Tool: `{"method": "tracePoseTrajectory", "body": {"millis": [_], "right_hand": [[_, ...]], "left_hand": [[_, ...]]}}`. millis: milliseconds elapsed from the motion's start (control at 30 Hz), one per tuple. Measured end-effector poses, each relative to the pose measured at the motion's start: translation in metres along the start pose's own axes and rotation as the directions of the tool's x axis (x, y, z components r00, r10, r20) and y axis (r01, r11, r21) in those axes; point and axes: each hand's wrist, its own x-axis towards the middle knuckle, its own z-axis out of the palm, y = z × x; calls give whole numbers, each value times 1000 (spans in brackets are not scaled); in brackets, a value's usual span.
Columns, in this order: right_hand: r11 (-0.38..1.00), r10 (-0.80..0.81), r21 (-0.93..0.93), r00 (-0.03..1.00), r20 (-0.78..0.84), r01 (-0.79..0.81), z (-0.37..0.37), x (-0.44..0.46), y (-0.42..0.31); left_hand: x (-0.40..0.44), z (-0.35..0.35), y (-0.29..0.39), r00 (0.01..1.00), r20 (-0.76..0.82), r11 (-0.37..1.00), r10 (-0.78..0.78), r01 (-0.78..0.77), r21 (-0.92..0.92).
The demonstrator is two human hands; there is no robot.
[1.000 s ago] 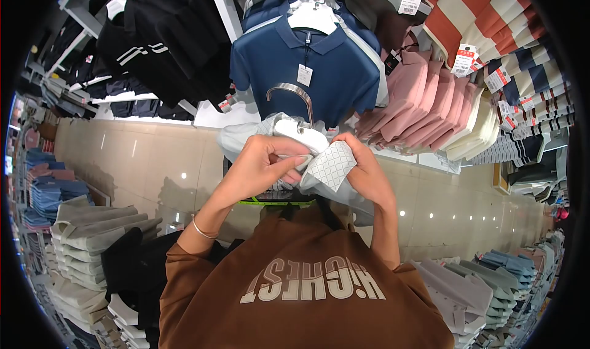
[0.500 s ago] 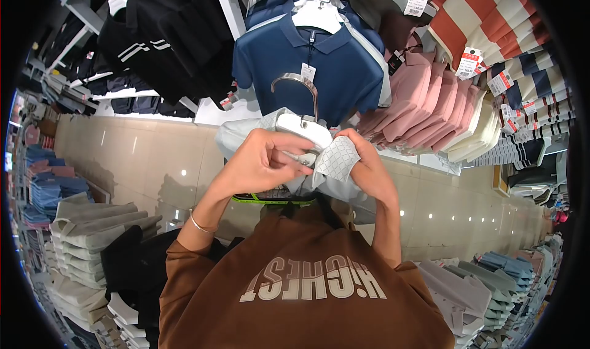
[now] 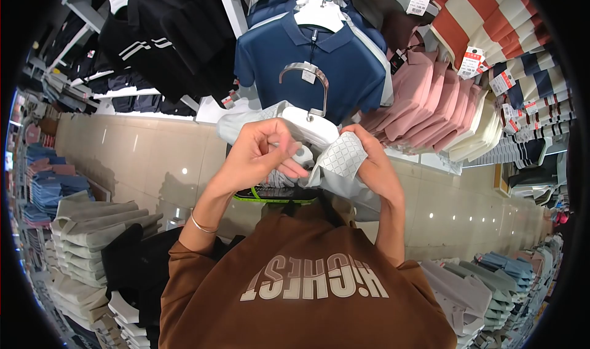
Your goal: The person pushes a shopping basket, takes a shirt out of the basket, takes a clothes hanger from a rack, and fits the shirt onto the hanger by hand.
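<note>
A light grey polo shirt (image 3: 347, 186) with a diamond-patterned collar (image 3: 344, 156) hangs in front of me on a white hanger (image 3: 313, 127) with a curved metal hook. My right hand (image 3: 373, 159) grips the right side of the collar, its fingers partly hidden behind the fabric. Beside the neck opening, my left hand (image 3: 261, 155) has its fingers loosely bent and apart, with nothing visible between them. Part of the collar's left side shows behind that hand. A small white piece lies between the hand and the collar.
A navy polo shirt (image 3: 313, 47) hangs on the rack straight ahead. Pink shirts (image 3: 424, 103) and striped ones hang to the right, black shirts (image 3: 153, 47) to the left. Below the hands is a dark, green-edged item (image 3: 273, 194). Tiled floor (image 3: 141, 146) stretches behind.
My left hand's fingers have come away from the collar front and loosened. The collar's right side, in my right hand, has shifted slightly right, and the hanger has moved a little right.
</note>
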Motion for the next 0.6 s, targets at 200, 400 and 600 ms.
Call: {"method": "tracePoseTrajectory", "body": {"millis": [200,400,600], "right_hand": [[995,-3,101,1000,-14,4,0,-2,9],[980,25,197,1000,17,-28,-13,-7,5],[994,-2,110,1000,-3,3,-8,-7,7]], "left_hand": [[0,-2,5,998,-60,998,13,-17,-67],[-4,-7,-5,992,-97,997,75,-77,-17],[-4,14,7,993,-97,996,-62,67,52]]}}
